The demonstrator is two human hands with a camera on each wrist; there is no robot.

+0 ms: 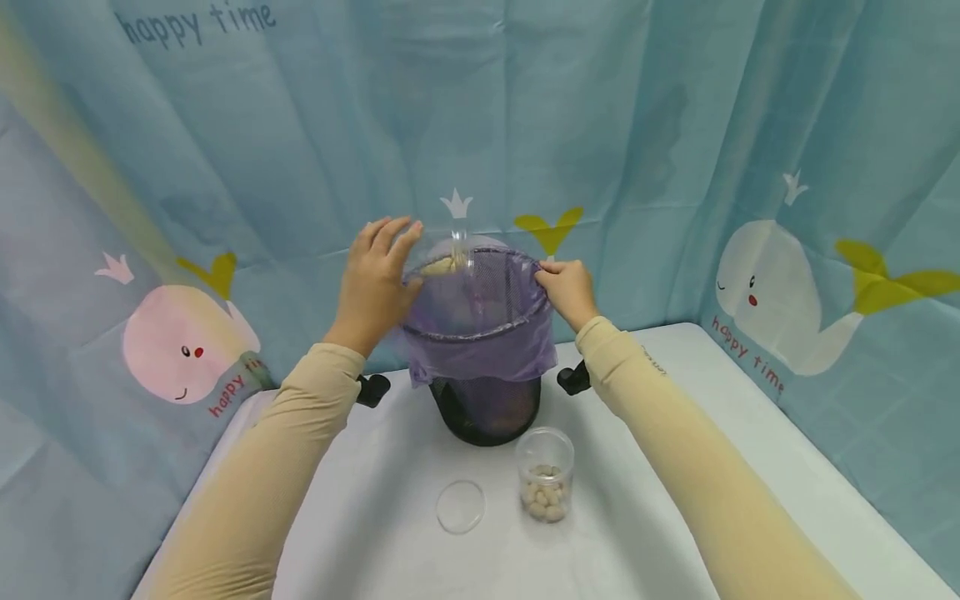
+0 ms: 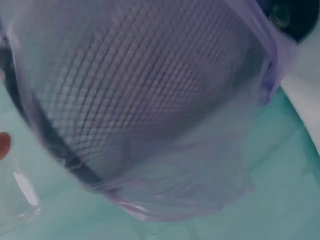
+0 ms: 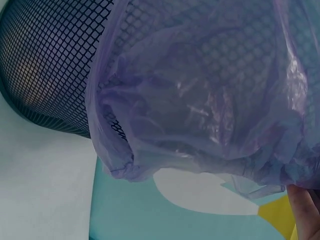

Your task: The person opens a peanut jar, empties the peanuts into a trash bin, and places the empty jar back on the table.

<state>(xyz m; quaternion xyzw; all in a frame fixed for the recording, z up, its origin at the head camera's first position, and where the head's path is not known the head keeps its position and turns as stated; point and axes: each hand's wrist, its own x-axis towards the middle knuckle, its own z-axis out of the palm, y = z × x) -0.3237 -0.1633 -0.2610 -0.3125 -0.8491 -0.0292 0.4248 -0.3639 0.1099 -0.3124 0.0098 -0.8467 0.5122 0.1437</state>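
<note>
A black mesh waste bin [image 1: 498,412] stands on the table, lined with a purple plastic bag [image 1: 480,358] folded down over its rim. My left hand [image 1: 377,279], at the left of the rim, grips a clear plastic container [image 2: 17,195], which overlaps the bin's mouth in the head view. Just one fingertip [image 2: 4,145] of that hand shows in the left wrist view. On the right of the rim my right hand [image 1: 570,290] pinches the bag's edge. Something pale yellow [image 1: 438,266] shows inside the bin's mouth.
In front of the bin is a clear jar [image 1: 546,454] part filled with pale oval pieces [image 1: 546,498]. A clear round lid [image 1: 461,507] lies left of it on the white table [image 1: 390,533]. Blue whale-print curtains [image 1: 360,125] close in the back and sides.
</note>
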